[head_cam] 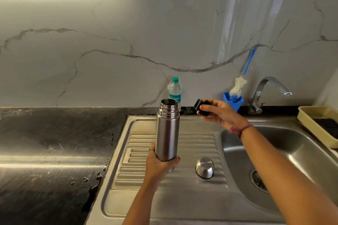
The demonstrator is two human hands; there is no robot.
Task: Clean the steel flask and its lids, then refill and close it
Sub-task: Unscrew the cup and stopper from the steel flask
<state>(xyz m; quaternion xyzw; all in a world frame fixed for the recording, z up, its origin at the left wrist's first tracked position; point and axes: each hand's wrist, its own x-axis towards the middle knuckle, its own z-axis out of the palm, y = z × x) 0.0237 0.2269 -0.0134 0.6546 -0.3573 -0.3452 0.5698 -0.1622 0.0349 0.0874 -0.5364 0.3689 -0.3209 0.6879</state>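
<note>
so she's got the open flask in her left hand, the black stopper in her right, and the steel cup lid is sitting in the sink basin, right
Not quite. In the head view the steel cup lid sits upside down on the ribbed drainboard, not in the basin. The rest holds: left hand grips the open flask, right hand holds the black stopper.

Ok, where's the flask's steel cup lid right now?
The steel cup lid sits upside down on the ribbed drainboard, just left of the sink basin and right of the flask.

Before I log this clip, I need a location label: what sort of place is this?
Most likely a home kitchen, at the sink. A steel sink with a ribbed drainboard is set into a dark counter, a tap stands behind it, and a bottle brush leans on the marble backsplash.
</note>
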